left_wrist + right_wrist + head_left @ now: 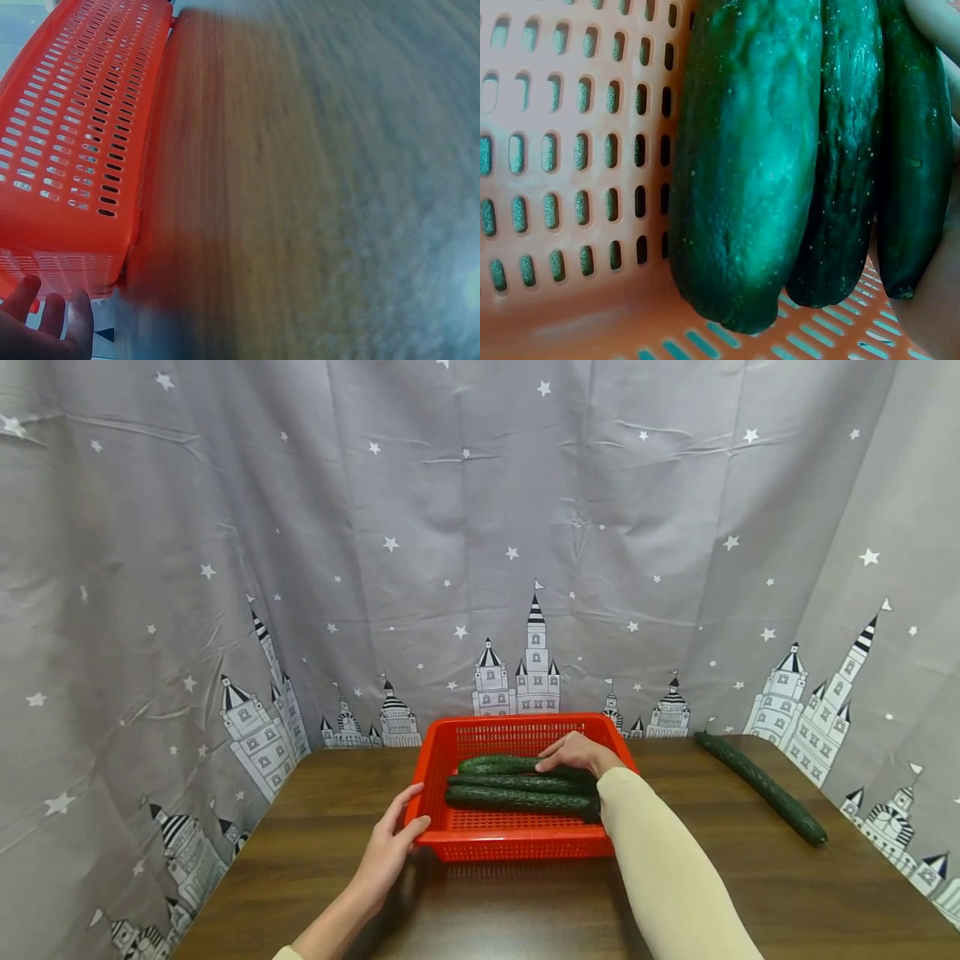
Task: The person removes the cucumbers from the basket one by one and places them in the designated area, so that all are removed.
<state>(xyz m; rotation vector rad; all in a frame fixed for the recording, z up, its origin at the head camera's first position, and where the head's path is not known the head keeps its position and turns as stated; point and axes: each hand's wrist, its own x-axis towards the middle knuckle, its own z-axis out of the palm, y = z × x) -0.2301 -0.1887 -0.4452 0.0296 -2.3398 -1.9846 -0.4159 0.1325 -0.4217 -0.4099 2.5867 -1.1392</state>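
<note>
A red perforated plastic basket stands on the table with three dark green cucumbers lying side by side in it. My left hand holds the basket's front left corner, thumb on the rim, fingers along the left side. In the left wrist view, the fingers show against the end wall. Reaching in over the right side, my right hand grips the rearmost cucumber. Nearer me lie the middle cucumber and the front cucumber. The right wrist view shows the held cucumber against my palm.
Another long cucumber lies slantwise on the brown wooden table, right of the basket. A grey curtain with white stars and printed castles hangs behind the table and along both sides.
</note>
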